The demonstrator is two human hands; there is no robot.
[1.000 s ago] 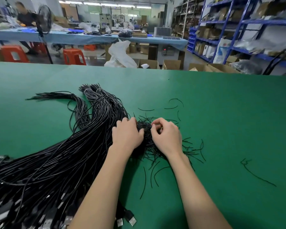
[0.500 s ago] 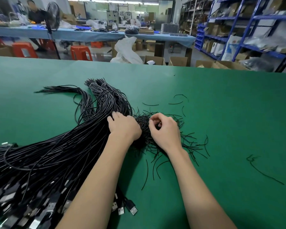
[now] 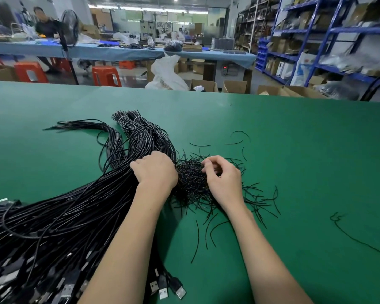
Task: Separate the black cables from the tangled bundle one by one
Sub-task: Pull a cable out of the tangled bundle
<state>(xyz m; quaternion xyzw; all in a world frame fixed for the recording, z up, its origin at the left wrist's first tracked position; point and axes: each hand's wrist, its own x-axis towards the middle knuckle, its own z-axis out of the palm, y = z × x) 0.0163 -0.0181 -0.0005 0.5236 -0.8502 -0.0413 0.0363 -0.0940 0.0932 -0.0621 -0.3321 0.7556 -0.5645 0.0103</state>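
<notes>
- Green worktop (image 3: 294, 150) fills the lower view.
- Long black cables (image 3: 59, 216), a thick sheaf, run from the near-left corner of the worktop up toward its middle; their far ends (image 3: 127, 119) fan out beyond the tangled bundle, and their USB plugs (image 3: 165, 289) lie at the near edge.
- Tangled bundle (image 3: 191, 178) of short black cable pieces sits mid-worktop, just right of the sheaf, between the two hands.
- Left hand (image 3: 155, 170) rests palm down where sheaf meets bundle, fingers curled over the strands; whether it grips any, cannot tell.
- Right hand (image 3: 223, 178) is at the bundle's right side, fingers curled inward, thumb and fingertips pinching at strands on top of the bundle.
- Loose cable pieces (image 3: 239, 137) are scattered beyond and right of the bundle; one longer stray strand (image 3: 355, 238) lies well apart to the right.
</notes>
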